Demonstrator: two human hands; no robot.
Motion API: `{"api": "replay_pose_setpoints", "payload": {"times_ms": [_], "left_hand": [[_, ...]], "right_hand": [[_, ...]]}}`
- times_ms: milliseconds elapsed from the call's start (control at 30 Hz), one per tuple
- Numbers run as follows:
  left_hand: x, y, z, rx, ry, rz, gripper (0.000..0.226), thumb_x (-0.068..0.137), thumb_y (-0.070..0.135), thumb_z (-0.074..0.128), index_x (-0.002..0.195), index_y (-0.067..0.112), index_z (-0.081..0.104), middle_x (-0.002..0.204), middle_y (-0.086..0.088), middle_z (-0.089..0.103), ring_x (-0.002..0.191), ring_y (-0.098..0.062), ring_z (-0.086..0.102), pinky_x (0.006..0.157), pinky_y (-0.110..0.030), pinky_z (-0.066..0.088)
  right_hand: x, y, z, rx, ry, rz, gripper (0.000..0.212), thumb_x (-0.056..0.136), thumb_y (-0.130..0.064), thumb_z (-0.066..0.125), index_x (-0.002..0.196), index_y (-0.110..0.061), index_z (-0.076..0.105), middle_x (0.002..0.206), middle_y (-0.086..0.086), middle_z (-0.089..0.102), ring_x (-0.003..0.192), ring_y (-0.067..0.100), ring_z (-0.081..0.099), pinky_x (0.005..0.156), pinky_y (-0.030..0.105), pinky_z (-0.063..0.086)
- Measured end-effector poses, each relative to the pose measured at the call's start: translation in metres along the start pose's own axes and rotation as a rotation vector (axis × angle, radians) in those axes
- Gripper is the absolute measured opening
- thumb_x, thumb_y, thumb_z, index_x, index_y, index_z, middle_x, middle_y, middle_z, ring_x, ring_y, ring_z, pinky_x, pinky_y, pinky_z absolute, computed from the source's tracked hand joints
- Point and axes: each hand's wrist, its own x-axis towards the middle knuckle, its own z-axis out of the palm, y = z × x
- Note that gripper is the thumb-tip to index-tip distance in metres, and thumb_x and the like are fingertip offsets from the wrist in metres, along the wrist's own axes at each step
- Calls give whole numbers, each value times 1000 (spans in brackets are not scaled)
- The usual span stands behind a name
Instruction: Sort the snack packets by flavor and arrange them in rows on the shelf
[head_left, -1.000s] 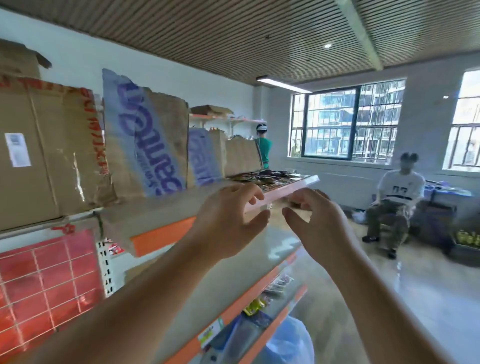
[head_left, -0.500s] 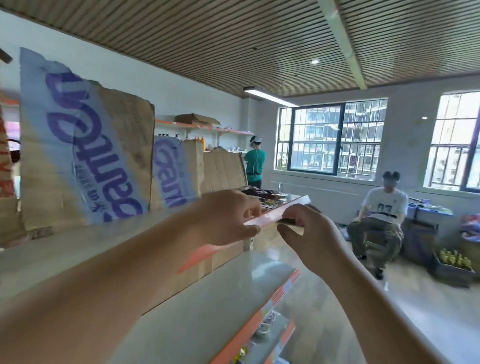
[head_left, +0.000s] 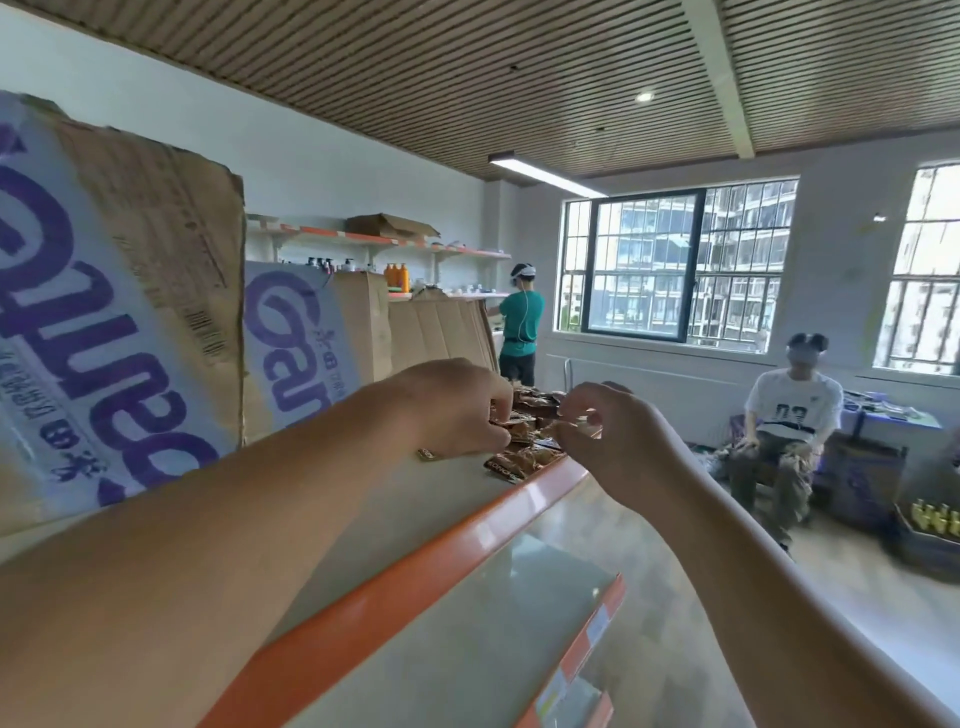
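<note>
A pile of small brown and dark snack packets (head_left: 530, 453) lies on the far end of the top shelf (head_left: 415, 564), which has an orange front edge. My left hand (head_left: 451, 410) reaches over the shelf, its fingers curled down and pinching a packet at the near side of the pile. Another packet's corner (head_left: 429, 454) pokes out from under that hand. My right hand (head_left: 609, 434) is beside the pile on its right, thumb and fingers pinching a packet's edge. Both hands hide part of the pile.
Tall cardboard boxes (head_left: 119, 322) with purple lettering stand along the back of the shelf. A lower shelf (head_left: 530, 618) juts out below. A person in green (head_left: 522, 322) stands far off, and another sits at right (head_left: 792, 415) near crates of bottles (head_left: 935, 519).
My view has risen above the top shelf. Both hands moved forward from the shelf's front edge into the pile of packets and closed on packets.
</note>
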Motion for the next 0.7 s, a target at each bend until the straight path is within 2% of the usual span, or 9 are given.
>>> {"api": "replay_pose_setpoints", "payload": {"times_ms": [100, 200, 267, 367, 500, 600, 700], "left_hand": [[18, -15, 4, -4, -14, -33, 14, 94, 43, 65, 105, 34, 65, 97, 13, 61, 83, -2, 53, 68, -28, 44], [33, -28, 7, -29, -31, -100, 19, 95, 43, 65, 110, 32, 67, 105, 9, 64, 90, -8, 58, 78, -30, 50], [41, -36, 10, -41, -33, -145, 20, 95, 43, 66, 112, 32, 68, 109, 8, 65, 93, -10, 60, 81, -31, 52], [55, -46, 18, -57, -22, -213, 18, 93, 44, 68, 109, 34, 69, 107, 10, 65, 90, -7, 59, 74, -27, 50], [75, -57, 27, -42, -11, -316, 16, 92, 46, 68, 104, 36, 69, 103, 13, 66, 89, -7, 62, 79, -30, 55], [92, -62, 32, -58, 24, -393, 15, 90, 49, 69, 100, 38, 69, 100, 15, 66, 88, -6, 63, 77, -29, 55], [112, -63, 37, -64, 24, -474, 14, 89, 49, 71, 97, 38, 70, 100, 16, 66, 88, -6, 62, 76, -29, 54]], "right_hand": [[21, 14, 9, 16, -7, 4, 14, 89, -40, 71, 100, -39, 62, 105, -18, 58, 91, 1, 56, 67, 16, 39], [40, 28, 20, 25, -5, -18, 13, 88, -42, 72, 96, -43, 61, 103, -21, 57, 86, -6, 54, 64, 14, 37], [54, 38, 28, 41, -12, -31, 13, 88, -42, 72, 97, -40, 63, 104, -19, 57, 86, 0, 56, 66, 20, 45], [79, 52, 39, 76, -42, -68, 13, 88, -38, 74, 97, -37, 63, 108, -13, 59, 91, 10, 58, 76, 31, 53], [115, 73, 50, 170, -105, -89, 13, 89, -39, 74, 96, -37, 63, 103, -18, 57, 76, 12, 65, 61, 33, 61], [147, 92, 59, 123, -128, -191, 12, 89, -44, 70, 98, -41, 62, 105, -22, 57, 78, 3, 62, 55, 19, 50], [177, 111, 67, 148, -179, -238, 12, 88, -46, 69, 96, -45, 60, 99, -27, 52, 84, -2, 56, 62, 19, 44]]}}
